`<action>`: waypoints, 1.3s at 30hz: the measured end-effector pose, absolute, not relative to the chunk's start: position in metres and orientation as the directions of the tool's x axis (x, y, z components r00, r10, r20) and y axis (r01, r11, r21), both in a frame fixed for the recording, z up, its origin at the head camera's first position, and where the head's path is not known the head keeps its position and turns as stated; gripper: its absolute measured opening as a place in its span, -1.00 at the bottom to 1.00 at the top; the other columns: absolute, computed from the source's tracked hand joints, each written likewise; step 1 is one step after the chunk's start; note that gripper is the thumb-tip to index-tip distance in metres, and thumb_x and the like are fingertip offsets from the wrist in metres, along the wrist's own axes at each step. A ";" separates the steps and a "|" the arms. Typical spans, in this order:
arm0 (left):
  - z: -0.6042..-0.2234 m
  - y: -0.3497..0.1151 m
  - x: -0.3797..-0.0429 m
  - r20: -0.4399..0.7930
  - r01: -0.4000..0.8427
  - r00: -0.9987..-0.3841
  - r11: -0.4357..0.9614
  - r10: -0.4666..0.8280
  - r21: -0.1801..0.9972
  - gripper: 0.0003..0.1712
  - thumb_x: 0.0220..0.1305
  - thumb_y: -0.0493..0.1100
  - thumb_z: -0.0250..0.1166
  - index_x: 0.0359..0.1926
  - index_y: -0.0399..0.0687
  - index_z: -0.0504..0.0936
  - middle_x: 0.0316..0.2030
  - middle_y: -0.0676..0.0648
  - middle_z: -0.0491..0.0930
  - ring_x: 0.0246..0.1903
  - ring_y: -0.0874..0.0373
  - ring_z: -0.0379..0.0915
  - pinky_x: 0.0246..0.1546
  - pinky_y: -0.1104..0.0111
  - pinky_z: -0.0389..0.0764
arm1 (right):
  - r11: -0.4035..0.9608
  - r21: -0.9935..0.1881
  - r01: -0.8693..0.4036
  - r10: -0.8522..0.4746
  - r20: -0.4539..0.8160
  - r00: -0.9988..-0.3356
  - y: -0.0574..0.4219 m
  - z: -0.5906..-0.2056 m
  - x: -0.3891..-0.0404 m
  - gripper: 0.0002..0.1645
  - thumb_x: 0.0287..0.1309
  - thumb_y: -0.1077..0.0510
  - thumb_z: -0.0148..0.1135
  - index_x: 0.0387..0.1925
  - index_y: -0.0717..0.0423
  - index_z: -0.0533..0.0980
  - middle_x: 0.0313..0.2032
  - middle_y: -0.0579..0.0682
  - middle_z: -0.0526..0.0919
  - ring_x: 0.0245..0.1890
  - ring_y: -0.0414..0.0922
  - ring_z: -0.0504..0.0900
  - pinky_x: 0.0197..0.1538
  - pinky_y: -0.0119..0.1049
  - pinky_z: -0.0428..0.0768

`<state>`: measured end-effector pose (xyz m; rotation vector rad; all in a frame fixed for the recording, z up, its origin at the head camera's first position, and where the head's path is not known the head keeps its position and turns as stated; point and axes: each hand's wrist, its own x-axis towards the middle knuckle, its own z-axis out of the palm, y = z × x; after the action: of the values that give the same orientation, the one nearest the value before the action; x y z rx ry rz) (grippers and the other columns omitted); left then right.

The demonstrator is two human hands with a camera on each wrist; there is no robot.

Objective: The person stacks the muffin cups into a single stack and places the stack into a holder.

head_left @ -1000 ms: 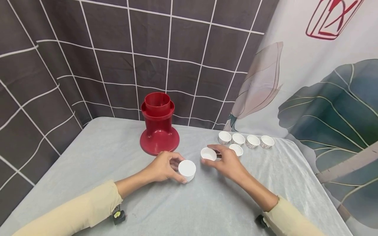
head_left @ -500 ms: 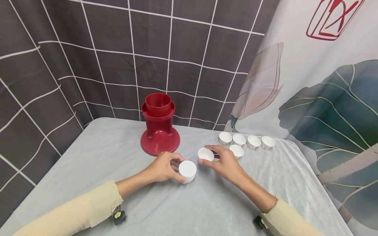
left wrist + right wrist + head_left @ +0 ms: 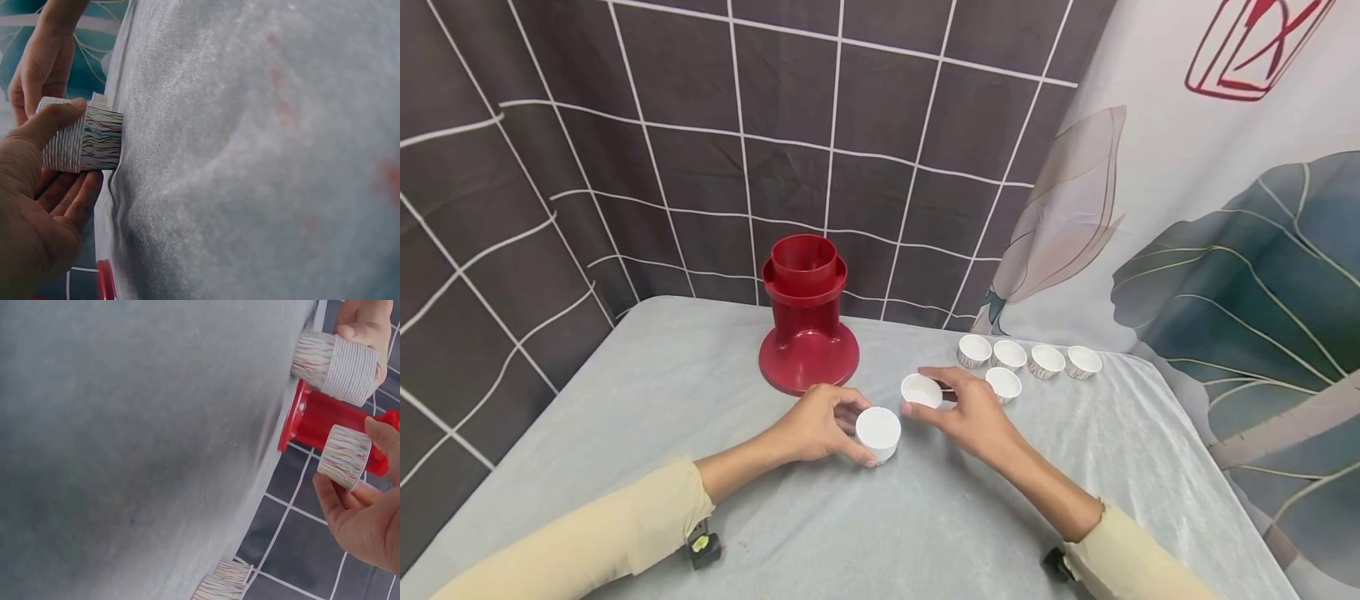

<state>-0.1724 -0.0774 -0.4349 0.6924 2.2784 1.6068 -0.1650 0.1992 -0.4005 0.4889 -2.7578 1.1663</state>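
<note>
My left hand (image 3: 820, 425) curls its thumb and fingers round a stack of nested white paper baking cups (image 3: 877, 432). In the left wrist view the stacked rims (image 3: 62, 144) lie close together above one striped cup wall, its base at the grey cloth. Thumb and fingers of my right hand (image 3: 972, 410) pinch a single paper baking cup (image 3: 921, 390), opening upward. It is held just to the right of the stack and slightly farther back. The right wrist view shows this cup (image 3: 344, 456) apart from the stack (image 3: 334, 365), with wavy coloured stripes on its side.
Behind the left hand stands a red plastic holder (image 3: 807, 354) with a flared round base and an open tube on top. Several more paper cups (image 3: 1047, 361) sit at the table's back right. Grey cloth (image 3: 850, 525) covers the table; a dark gridded curtain (image 3: 685, 167) hangs behind.
My right hand has moved a little to the left with its cup, bringing it nearer the stack. The left hand and its stack have stayed in place.
</note>
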 end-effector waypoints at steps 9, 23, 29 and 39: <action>-0.435 -0.078 -0.173 0.052 0.231 -0.845 0.274 0.533 0.934 -0.44 -0.03 -0.23 0.84 0.03 -0.22 0.85 -0.08 -0.11 0.88 -0.13 0.16 0.86 0.02 0.42 0.87 | 0.629 -0.687 -0.363 -0.260 0.254 -0.932 0.195 -0.397 -0.164 -0.34 0.22 -0.01 0.73 0.29 0.11 0.75 0.16 0.08 0.87 0.11 0.02 0.87 0.22 0.02 0.86; -0.433 -0.078 -0.171 0.055 0.231 -0.847 0.274 0.529 0.934 -0.44 -0.05 -0.25 0.85 0.02 -0.22 0.86 -0.09 -0.12 0.88 -0.12 0.16 0.86 0.02 0.42 0.87 | 0.630 -0.688 -0.361 -0.252 0.258 -0.933 0.186 -0.390 -0.158 -0.33 0.25 -0.02 0.70 0.34 0.06 0.73 0.20 0.04 0.86 0.13 0.02 0.88 0.23 0.00 0.86; -0.435 -0.078 -0.172 0.048 0.226 -0.845 0.275 0.532 0.935 -0.44 -0.04 -0.24 0.85 0.01 -0.22 0.86 -0.11 -0.11 0.88 -0.12 0.16 0.86 0.03 0.41 0.87 | 0.629 -0.686 -0.366 -0.259 0.260 -0.930 0.184 -0.390 -0.156 -0.34 0.26 -0.03 0.69 0.34 0.04 0.73 0.20 0.01 0.86 0.14 0.00 0.87 0.25 0.00 0.85; -0.435 -0.078 -0.174 0.052 0.235 -0.845 0.283 0.532 0.930 -0.44 -0.04 -0.22 0.85 0.00 -0.22 0.85 -0.12 -0.10 0.88 -0.12 0.15 0.87 0.03 0.38 0.89 | 0.614 -0.684 -0.394 -0.276 0.282 -0.919 0.181 -0.387 -0.155 -0.36 0.27 -0.03 0.69 0.32 0.04 0.74 0.18 -0.02 0.87 0.14 -0.04 0.87 0.24 -0.04 0.86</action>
<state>-0.1743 -0.0777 -0.4353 0.7039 2.2857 1.5846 -0.1551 0.1807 -0.3874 0.5611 -2.6866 1.1921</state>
